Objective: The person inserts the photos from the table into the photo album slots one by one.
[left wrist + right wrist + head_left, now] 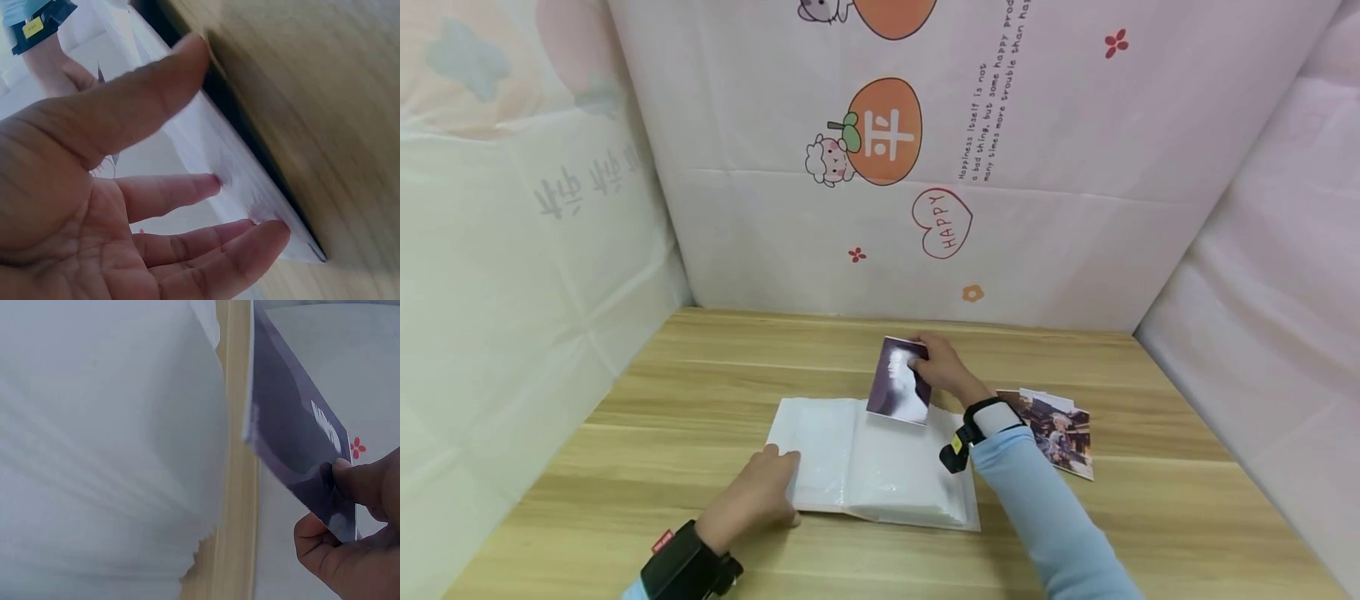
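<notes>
I see the left hand first, with its thumb away from its fingers and its fingertips touching the left edge of the white book. The book lies open on the wooden table. Next, I see the purple picture card held up, tilted, over the book's back edge. The right hand pinches its side between thumb and fingers. Furthest right, more picture cards lie in an overlapping pile.

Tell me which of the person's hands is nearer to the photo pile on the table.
Right. The right hand, holding a purple card over the open album, is just left of the photo pile; the left hand touches the album's left side, farther away.
</notes>
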The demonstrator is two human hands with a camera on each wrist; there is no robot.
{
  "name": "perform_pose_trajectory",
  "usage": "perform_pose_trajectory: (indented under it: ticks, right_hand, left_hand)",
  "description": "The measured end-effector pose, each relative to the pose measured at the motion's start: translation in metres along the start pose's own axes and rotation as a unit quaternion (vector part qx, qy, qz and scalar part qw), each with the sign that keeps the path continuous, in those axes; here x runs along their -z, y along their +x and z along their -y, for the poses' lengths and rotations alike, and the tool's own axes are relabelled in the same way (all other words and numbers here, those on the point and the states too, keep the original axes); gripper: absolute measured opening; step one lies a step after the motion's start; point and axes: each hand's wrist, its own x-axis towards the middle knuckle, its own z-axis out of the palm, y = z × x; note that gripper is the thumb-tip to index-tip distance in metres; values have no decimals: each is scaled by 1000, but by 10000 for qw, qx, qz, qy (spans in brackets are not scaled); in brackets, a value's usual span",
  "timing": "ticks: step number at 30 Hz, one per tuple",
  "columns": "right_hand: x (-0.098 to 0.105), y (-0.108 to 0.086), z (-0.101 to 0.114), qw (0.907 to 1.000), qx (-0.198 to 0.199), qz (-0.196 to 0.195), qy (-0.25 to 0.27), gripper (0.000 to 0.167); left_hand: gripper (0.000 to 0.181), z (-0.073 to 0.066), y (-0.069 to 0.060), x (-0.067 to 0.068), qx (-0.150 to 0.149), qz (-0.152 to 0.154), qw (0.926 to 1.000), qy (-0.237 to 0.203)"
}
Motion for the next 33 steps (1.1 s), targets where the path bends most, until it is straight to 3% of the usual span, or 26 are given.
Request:
perform_pose_trajectory:
  ticks: [4,7,11,17,22,28,33]
  right_hand:
    - [-8,3,10,10000,-88,-15,11,37]
    - [-15,6,17,9989,-427,-98,135,37]
    - [-22,11,24,9950,-802,-382,454,37]
    - [-30,19,29,9890,-1055,-788,677,37]
    - [-34,24,31,9841,-1139,-1101,806,34]
    - [-43,25,30,9832,-1196,-1034,912,37]
    - [-48,27,30,9821,-1220,-1029,1004,37]
  left_hand:
    - [80,0,1,-3,55,-86,9999,140]
    - [83,-1,0,-5,17,-156,9997,190]
    - [80,-3,-1,-4,-21,-136,9997,183]
    - [75,-3,-2,-3,-61,-165,9994,293]
    - [65,-4,-4,-3,-195,-250,9988,360]
    - [49,-6,-5,-3,-273,-379,9985,272]
    - [62,-6,-2,-1,-208,-447,9986,209]
